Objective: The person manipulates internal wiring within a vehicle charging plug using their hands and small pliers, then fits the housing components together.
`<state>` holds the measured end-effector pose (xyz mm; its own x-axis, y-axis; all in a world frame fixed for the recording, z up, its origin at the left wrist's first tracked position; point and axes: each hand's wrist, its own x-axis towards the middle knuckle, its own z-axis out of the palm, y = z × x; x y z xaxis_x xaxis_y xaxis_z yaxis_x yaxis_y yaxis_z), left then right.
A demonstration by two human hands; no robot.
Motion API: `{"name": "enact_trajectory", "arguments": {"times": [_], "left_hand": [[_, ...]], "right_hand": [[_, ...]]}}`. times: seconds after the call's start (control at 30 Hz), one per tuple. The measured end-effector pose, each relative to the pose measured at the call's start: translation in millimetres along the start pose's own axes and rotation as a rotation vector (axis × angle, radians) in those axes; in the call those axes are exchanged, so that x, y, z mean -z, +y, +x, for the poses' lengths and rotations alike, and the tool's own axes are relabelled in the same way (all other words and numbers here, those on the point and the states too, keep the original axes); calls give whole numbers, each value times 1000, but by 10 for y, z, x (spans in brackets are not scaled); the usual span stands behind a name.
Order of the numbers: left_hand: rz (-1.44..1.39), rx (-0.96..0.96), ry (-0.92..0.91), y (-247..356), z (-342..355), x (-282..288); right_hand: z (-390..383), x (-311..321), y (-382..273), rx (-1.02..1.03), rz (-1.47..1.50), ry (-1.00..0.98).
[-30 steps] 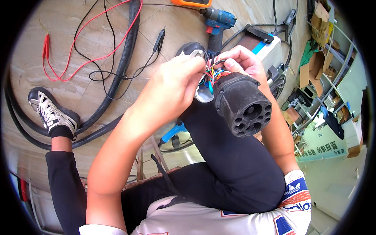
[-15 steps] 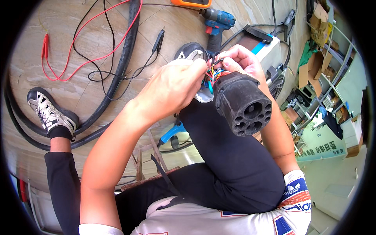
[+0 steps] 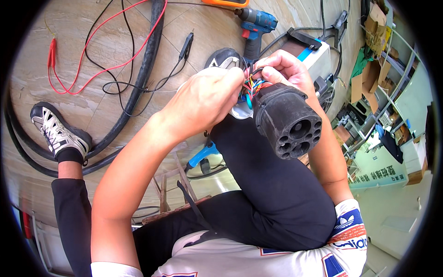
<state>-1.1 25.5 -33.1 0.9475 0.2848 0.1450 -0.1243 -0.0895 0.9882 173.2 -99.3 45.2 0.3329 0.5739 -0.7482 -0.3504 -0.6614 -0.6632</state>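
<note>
A large black round multi-pin connector (image 3: pixel 288 122), of the kind on a charging cable, sits in front of me over my raised knee. Its face, with several round holes, tilts toward me. From its far end comes a bundle of thin coloured wires (image 3: pixel 254 87). My left hand (image 3: pixel 205 94) is closed at the left side of this bundle, its fingertips pinched at the wires; its other fingers are curled out of sight. On the other side, my right hand (image 3: pixel 288 71) pinches a short black wire (image 3: pixel 257 71) between thumb and forefinger, its wrist behind the connector.
A blue cordless drill (image 3: pixel 258 30) stands beyond my hands. Thick black cable (image 3: pixel 138 87) curves across the tiled floor at left, near red and black test leads (image 3: pixel 52 53). A blue-handled tool (image 3: pixel 200 157) lies below my left forearm. Cluttered shelves with cardboard boxes (image 3: pixel 367 85) line the right.
The connector has shifted very slightly to the right, with the wires in a slightly different position. Both hands keep their pinch at nearly the same place.
</note>
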Motion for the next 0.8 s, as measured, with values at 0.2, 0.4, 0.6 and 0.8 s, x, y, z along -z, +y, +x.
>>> {"name": "enact_trajectory", "arguments": {"times": [0.2,0.4,0.6,0.8], "left_hand": [[121,86,-83,6,19,88],[156,128,-101,26,16,80],[66,109,100,-50,-18,-151],[47,33,107,-150,-45,-207]], "right_hand": [[-23,-51,2,-56,6,66],[-15,-26,15,-11,3,57],[29,2,92,4,92,48],[-10,-47,140,90,52,86]]}}
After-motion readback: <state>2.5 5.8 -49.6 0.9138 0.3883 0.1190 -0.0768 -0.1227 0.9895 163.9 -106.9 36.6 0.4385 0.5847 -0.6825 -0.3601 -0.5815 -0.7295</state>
